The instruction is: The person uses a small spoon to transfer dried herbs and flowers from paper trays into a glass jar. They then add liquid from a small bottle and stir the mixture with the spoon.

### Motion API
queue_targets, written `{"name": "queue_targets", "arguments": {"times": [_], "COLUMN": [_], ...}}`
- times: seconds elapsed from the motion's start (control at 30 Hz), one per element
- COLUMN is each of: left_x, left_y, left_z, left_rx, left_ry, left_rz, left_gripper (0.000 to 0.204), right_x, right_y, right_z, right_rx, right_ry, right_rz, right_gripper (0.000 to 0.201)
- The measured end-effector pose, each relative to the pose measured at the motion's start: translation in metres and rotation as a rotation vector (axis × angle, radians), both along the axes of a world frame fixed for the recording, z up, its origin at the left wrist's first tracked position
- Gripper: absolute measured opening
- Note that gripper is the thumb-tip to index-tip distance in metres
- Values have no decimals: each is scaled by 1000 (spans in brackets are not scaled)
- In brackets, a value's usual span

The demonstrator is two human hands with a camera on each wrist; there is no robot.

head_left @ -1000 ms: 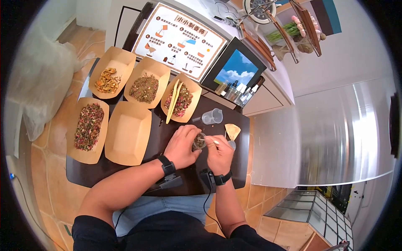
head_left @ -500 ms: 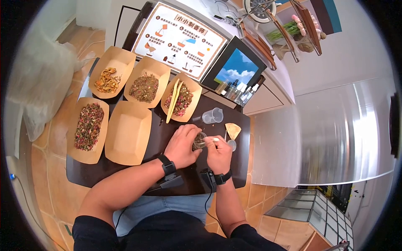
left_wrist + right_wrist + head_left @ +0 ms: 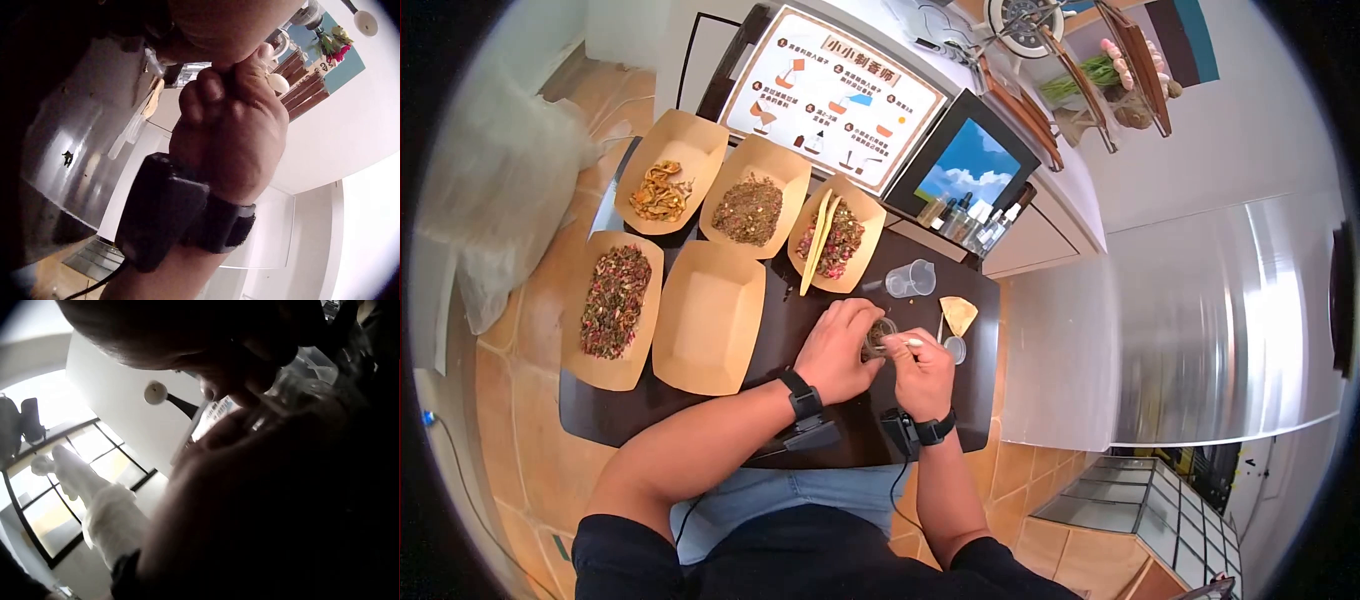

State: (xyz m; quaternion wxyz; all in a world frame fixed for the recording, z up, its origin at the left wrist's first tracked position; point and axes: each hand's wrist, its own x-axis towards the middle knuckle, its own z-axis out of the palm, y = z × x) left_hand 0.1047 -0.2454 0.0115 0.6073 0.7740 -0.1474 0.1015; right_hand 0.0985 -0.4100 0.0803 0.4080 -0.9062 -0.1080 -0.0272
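My left hand (image 3: 835, 350) holds a small clear jar (image 3: 879, 334) with brownish bits in it, its fingers curled round the near side. Between thumb and fingers, my right hand (image 3: 925, 375) pinches a thin stick with a rounded white end (image 3: 915, 343). The stick's other end reaches to the jar's mouth. In the left wrist view that white end (image 3: 278, 84) pokes out beside the curled right hand (image 3: 228, 125). The right wrist view is dark, with the fingers close together. A small clear round lid (image 3: 955, 348) lies right of the right hand.
A clear plastic cup (image 3: 910, 278) and a tan wedge-shaped piece (image 3: 957, 315) stand beyond the hands. Several paper trays line the left, including dried flowers (image 3: 615, 302), brown crumbs (image 3: 747, 210) and a tray under yellow tongs (image 3: 820, 245). Small bottles (image 3: 972, 222) stand at the back.
My right hand has drawn slightly toward me, and the stick now lies lower across the jar's mouth. The left hand keeps its place on the jar.
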Motion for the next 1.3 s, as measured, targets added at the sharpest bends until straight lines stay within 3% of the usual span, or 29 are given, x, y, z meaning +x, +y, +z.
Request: {"name": "queue_targets", "arguments": {"times": [0.1, 0.2, 0.33, 0.4, 0.47, 0.97, 1.07, 1.17, 1.3], "left_x": [0, 0, 1, 0, 1, 0, -1, 1, 0], "left_y": [3, 1, 1, 1, -1, 3, 1, 3, 0], "left_z": [3, 1, -1, -2, -1, 1, 3, 1, -1], "left_rx": [-1, 0, 0, 0, 2, 11, 1, -1, 3], "left_ry": [4, -2, -10, -11, -23, 7, 2, 2, -16], "left_rz": [9, 11, 13, 15, 12, 10, 2, 11, 5], "left_gripper": [65, 64, 62, 63, 64, 66, 66, 65, 64], "right_x": [0, 3, 0, 3, 3, 3, 4, 1, 4], "right_y": [6, -1, -1, 1, 7, 3, 1, 5, 5], "right_z": [3, -9, -7, -7, -5, 0, -6, 6, 2], "right_rx": [73, 164, 299, 252, 18, -16, -34, -29, -32], "right_ry": [-132, 107, 118, 103, -109, -187, -83, -188, -89], "right_rz": [-51, -28, -175, -142, -66, -157, -130, -160, -131], "right_gripper": [17, 17, 14, 16, 16, 11, 11, 10, 11]}}
